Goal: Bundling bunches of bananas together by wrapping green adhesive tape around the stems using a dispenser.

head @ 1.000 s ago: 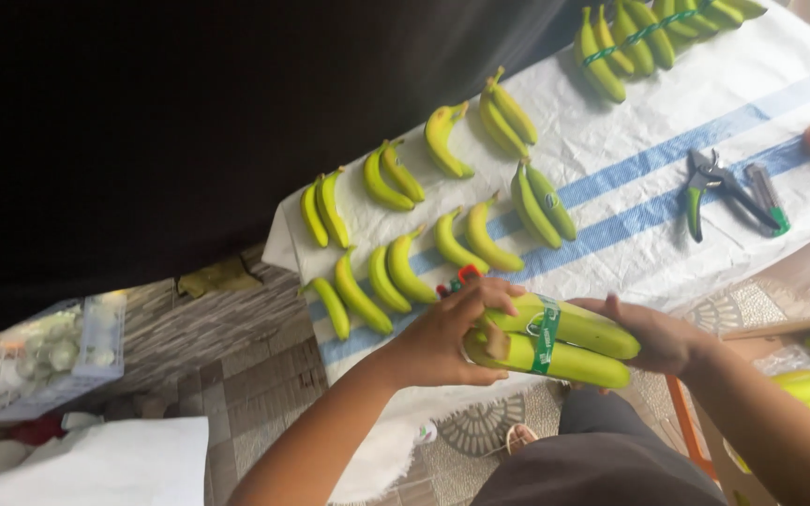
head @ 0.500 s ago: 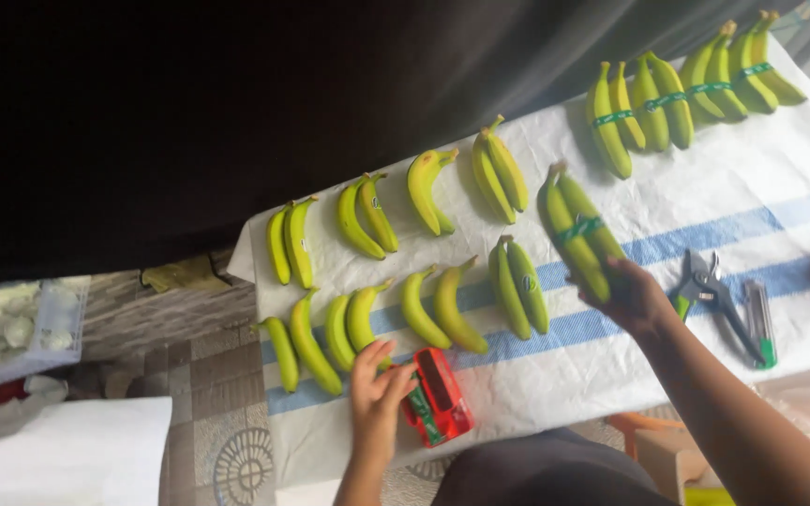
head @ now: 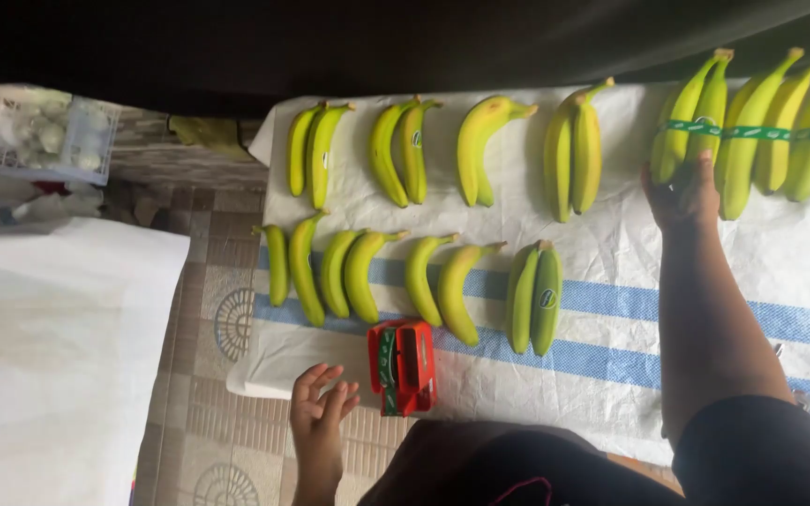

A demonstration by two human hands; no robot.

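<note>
On the woven white cloth (head: 611,272), I am stretching my right hand (head: 682,192) out, fingers closing on a smooth green banded banana bunch (head: 696,117). My left hand (head: 319,403) is hovering open, empty, beside the boxy red tape dispenser (head: 402,365).

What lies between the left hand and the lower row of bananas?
In the head view, a red tape dispenser sits on the white sheet between the left hand and that lower row.

Right bunches: taped bananas (head: 799,131) cut off by the right edge.
Right hand (head: 682,192): fingertips hidden behind a banana pair (head: 691,117).
</note>
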